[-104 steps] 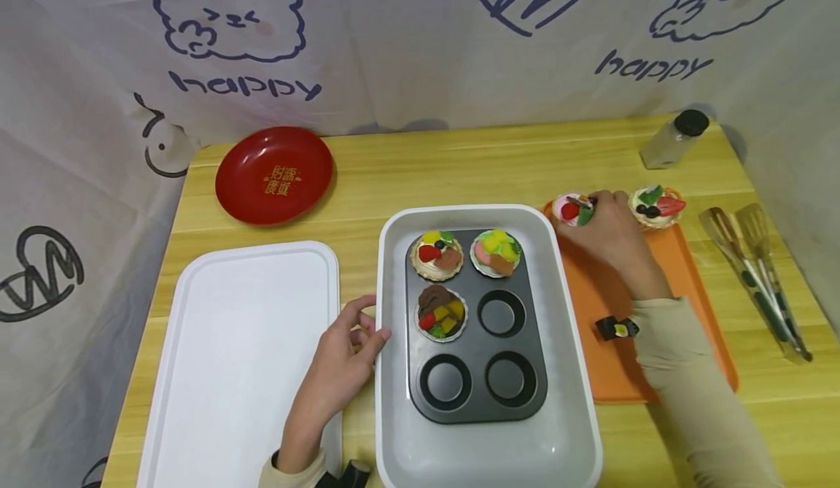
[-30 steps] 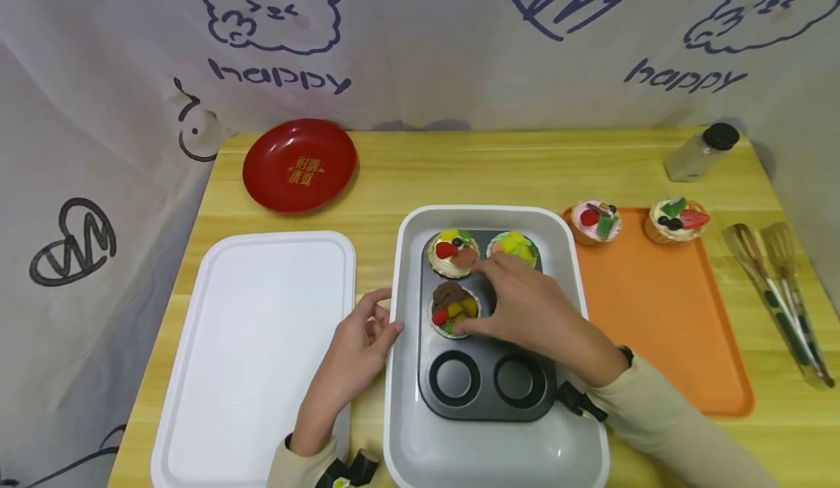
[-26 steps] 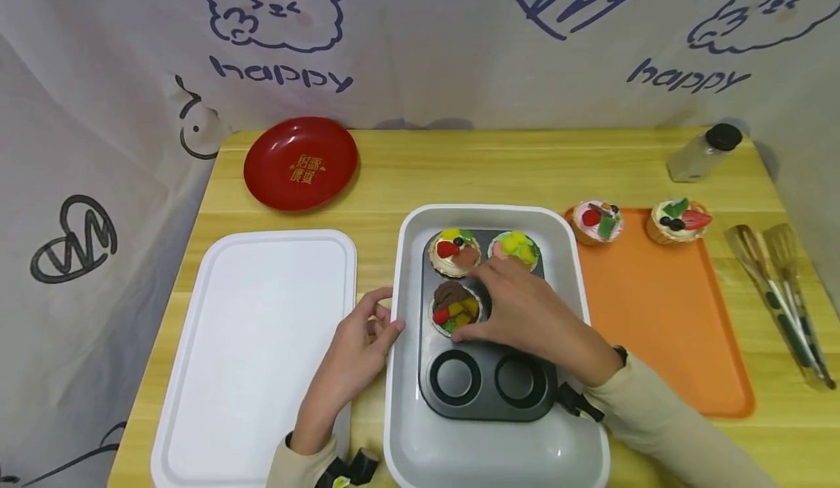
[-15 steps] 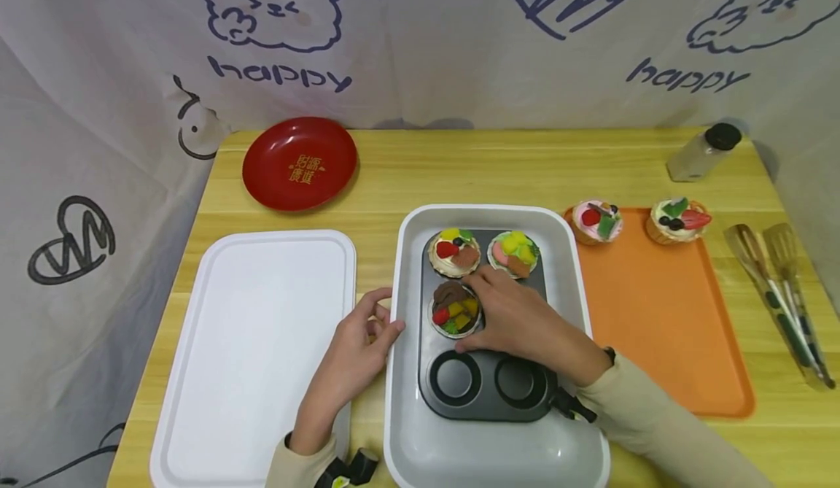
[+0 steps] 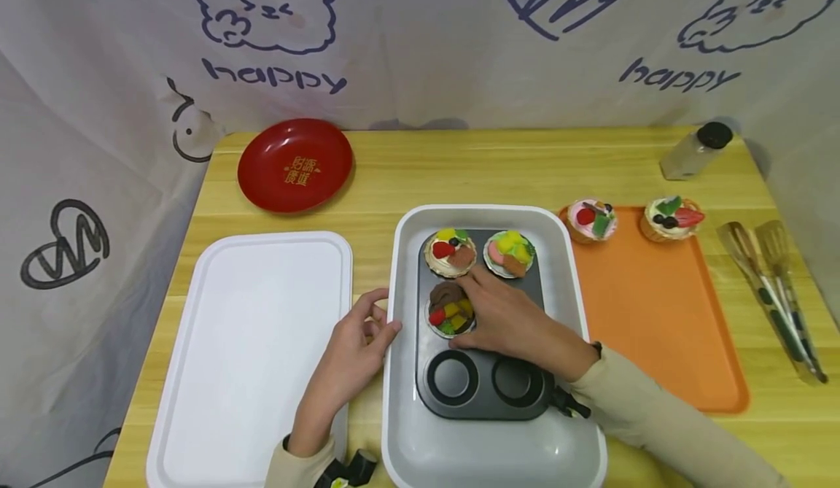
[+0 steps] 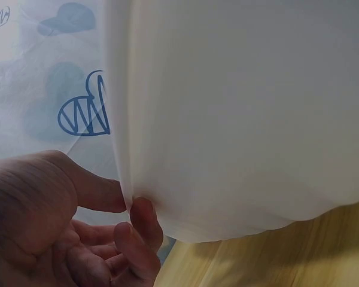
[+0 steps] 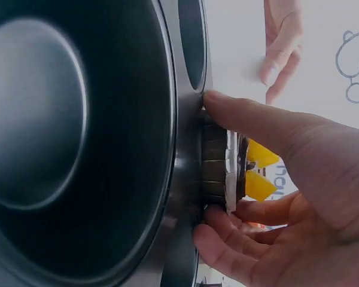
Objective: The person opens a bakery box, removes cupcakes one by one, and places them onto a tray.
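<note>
A dark muffin tin (image 5: 484, 410) lies in a deep white tub (image 5: 492, 455). My left hand (image 5: 351, 349) pinches the tub's left rim between thumb and fingers; in the left wrist view the thumb lies against the tub's wall (image 6: 245, 119). Over the tin, my right hand (image 5: 505, 320) grips a chocolate-topped toy cupcake (image 5: 451, 314), thumb on the near side and fingers on the far side. The right wrist view shows the cupcake's pleated cup (image 7: 214, 164) standing up from the tin. A berry cupcake (image 5: 450, 252) and a yellow-topped cupcake (image 5: 510, 252) sit in the far wells.
Two cupcakes, one pink (image 5: 591, 219) and one with strawberry (image 5: 672, 219), stand on an orange tray (image 5: 663, 320) at right. Beyond are utensils (image 5: 777, 298) and a black-capped bottle (image 5: 692, 154). A white tray (image 5: 256, 357) and red plate (image 5: 295, 165) lie left.
My right hand has left the pink cupcake on the orange tray, come left over the tin and closed around the chocolate-topped cupcake. My left hand has stayed on the tub's rim.
</note>
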`<state>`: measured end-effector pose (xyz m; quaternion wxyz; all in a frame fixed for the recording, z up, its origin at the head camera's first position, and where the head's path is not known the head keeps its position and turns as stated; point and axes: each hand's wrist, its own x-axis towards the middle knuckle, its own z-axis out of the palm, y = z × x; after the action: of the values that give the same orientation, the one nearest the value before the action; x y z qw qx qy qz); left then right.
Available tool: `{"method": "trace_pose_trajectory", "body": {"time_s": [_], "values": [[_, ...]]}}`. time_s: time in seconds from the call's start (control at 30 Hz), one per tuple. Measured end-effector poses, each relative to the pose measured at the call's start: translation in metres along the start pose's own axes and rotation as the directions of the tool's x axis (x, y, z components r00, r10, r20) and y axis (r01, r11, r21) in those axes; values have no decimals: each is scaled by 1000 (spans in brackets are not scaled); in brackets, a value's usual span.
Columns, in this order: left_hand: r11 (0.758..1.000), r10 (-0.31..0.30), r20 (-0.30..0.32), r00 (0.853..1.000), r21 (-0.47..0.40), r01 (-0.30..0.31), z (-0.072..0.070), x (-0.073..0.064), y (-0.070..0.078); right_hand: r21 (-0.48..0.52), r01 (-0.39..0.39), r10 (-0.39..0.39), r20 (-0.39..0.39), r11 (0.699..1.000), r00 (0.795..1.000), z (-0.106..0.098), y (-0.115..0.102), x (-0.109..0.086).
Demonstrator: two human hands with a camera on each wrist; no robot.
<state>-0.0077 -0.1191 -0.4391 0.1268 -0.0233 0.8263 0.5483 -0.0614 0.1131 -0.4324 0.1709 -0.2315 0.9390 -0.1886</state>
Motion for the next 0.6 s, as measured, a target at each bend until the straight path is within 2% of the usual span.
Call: {"method": "trace_pose_trajectory", "body": {"time_s": [0.17,0.4,0.6], "values": [[1000,0,0,1000,0,0,0,0,0,-4,28,-28,-34,1000,999,1,0,-1],[1000,-5,4,1000,-9,5,0,0,0,51,77,-73,-74,996,995,4,-1,0],[1000,-6,4,1000,-10,6,0,0,1,59,70,-65,-78,996,995,4,-2,0]]}}
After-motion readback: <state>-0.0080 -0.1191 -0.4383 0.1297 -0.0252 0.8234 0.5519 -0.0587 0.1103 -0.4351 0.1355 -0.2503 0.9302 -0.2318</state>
